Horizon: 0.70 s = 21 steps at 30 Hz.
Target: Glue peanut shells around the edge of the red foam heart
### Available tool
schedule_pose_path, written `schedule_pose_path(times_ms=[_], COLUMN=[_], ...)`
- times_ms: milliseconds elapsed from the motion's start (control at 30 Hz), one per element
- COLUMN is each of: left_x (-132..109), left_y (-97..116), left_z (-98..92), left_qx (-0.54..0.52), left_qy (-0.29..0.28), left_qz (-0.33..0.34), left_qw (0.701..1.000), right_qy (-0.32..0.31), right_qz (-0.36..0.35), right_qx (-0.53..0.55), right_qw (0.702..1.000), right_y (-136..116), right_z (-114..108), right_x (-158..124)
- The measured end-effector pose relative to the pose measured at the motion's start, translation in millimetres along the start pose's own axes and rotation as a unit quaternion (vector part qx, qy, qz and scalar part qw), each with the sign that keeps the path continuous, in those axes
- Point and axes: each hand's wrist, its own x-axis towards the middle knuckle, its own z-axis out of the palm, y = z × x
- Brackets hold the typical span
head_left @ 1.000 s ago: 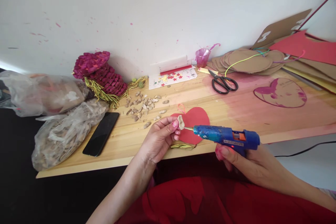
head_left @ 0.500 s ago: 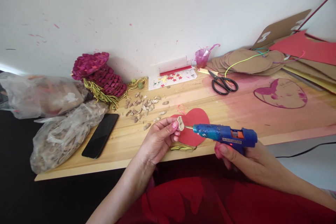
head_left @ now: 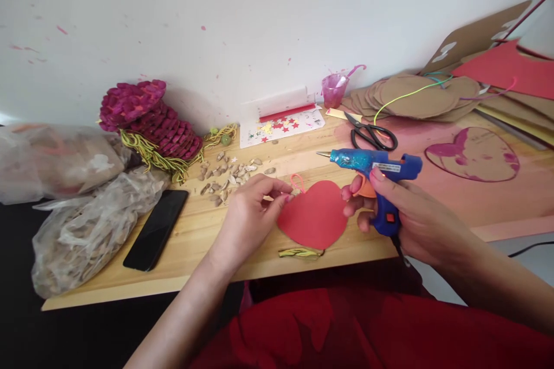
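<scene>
My left hand (head_left: 258, 207) is closed in a pinch at the upper left edge of a red paper heart (head_left: 318, 216). A peanut shell (head_left: 296, 191) shows only in small part at its fingertips. My right hand (head_left: 402, 213) grips a blue hot glue gun (head_left: 355, 159) by its handle, fingers by the orange trigger. The gun's metal nozzle points left, above the heart and apart from it. An orange-red loop (head_left: 296, 180) sticks out at the heart's top, and a yellow-green tassel (head_left: 299, 253) lies below its lower tip.
Loose peanut shells (head_left: 225, 176) lie behind my left hand. Leftward are a phone (head_left: 156, 230), a plastic bag of shells (head_left: 95, 236) and stacked purple pieces (head_left: 151, 121). Scissors (head_left: 374, 136), a plastic cup (head_left: 334, 90) and cardboard shapes (head_left: 411, 98) are at the back right.
My left hand has carried the peanut shell to the heart's upper left edge. The glue gun has moved up and away from the shell, its handle now in view.
</scene>
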Motion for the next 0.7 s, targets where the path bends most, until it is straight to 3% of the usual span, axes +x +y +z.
schedule_pose_path(times_ms=[200,400,700], left_x=[-2,-4,0], left_y=[-5,-5,4], left_z=[12.9,17.9,18.0], left_qx=[0.210,0.310,0.360], left_qy=[-0.045,-0.109,-0.141], left_qz=[0.115,0.116,0.131], left_qw=[0.970,0.937,0.913], right_qy=[-0.005,0.004,0.011], right_qz=[-0.001,0.000,0.035], right_qx=[0.012,-0.023,-0.109], right_qw=[1.000,1.000,0.993], right_y=[16,28,25], right_z=[-3,-12,-20], right_x=[16,21,17])
